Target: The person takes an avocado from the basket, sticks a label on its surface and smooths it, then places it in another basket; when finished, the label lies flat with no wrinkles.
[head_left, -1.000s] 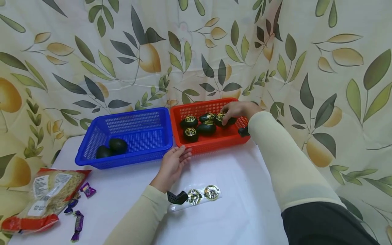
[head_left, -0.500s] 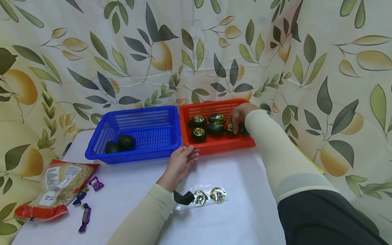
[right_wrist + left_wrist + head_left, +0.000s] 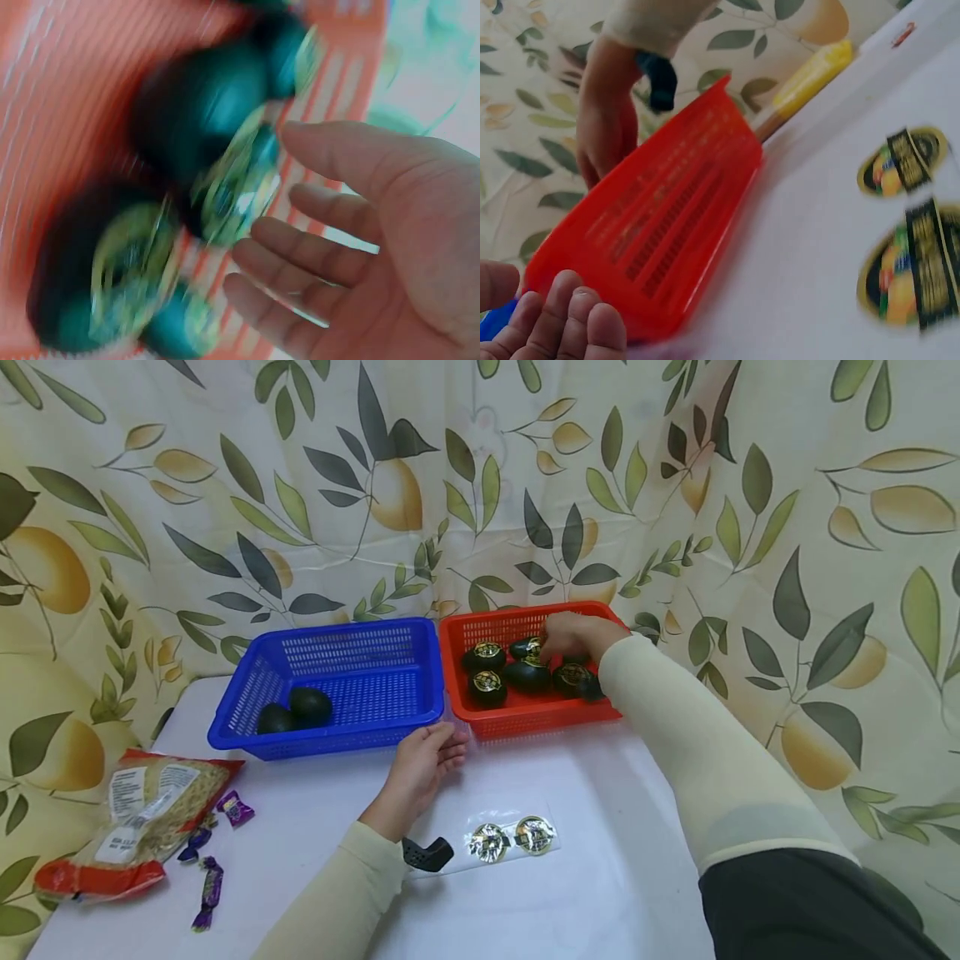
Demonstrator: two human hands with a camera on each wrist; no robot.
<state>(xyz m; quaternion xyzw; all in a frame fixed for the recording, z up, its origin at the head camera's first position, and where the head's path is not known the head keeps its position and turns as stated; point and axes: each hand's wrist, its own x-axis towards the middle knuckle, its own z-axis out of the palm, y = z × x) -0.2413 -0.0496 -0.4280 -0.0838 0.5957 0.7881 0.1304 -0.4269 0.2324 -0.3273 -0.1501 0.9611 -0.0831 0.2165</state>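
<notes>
My right hand [image 3: 576,633] is over the red basket [image 3: 547,720], fingers loosely spread and holding nothing. In the right wrist view its fingertips are right beside a dark avocado with a gold sticker [image 3: 232,187]. Several stickered avocados [image 3: 527,677] lie in this basket, some partly hidden by the hand. My left hand [image 3: 423,764] hovers near the baskets' adjoining front corners, palm turned inward and fingers relaxed; it also holds nothing. Two round gold stickers [image 3: 489,843] on a clear strip lie on the white table in front of me.
A blue basket [image 3: 375,739] with two dark avocados [image 3: 310,706] stands to the left of the red one. Farther left lie a red-ended plastic bag [image 3: 142,818] and purple-wrapped candies [image 3: 210,893]. A yellow object [image 3: 814,75] lies beyond the red basket. A patterned curtain [image 3: 360,527] hangs behind.
My right hand has come away from the avocado at the red basket's right end and shifted left and back. My left hand has drawn slightly left, away from the red basket's front.
</notes>
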